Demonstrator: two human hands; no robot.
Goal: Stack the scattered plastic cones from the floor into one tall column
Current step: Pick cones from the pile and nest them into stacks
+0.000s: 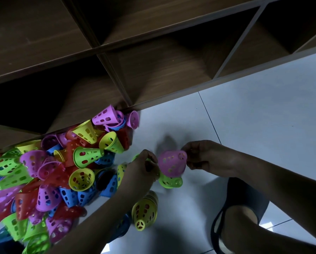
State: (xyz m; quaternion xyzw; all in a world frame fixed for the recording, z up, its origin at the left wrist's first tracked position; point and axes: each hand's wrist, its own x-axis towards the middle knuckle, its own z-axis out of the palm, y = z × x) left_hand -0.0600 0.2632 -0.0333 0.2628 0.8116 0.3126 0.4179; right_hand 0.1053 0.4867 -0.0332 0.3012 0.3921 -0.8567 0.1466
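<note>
A purple perforated cone [172,163] hangs over the floor, pinched at its narrow top by my right hand [206,156]. Under it sits a green cone [171,181], its rim poking out below the purple one. My left hand [144,168] is closed on the left side of this pair, with a bit of green plastic [135,157] showing above its fingers. A yellow stack of nested cones [144,211] lies on its side on the floor below my hands. A big heap of mixed-colour cones [49,173] fills the left.
A dark wooden cubby shelf [153,57] runs along the back, its bottom edge touching the heap. Pale floor tiles [254,116] spread to the right. My foot in a dark slipper [239,215] rests at the lower right. A blue cone [122,226] lies under my left forearm.
</note>
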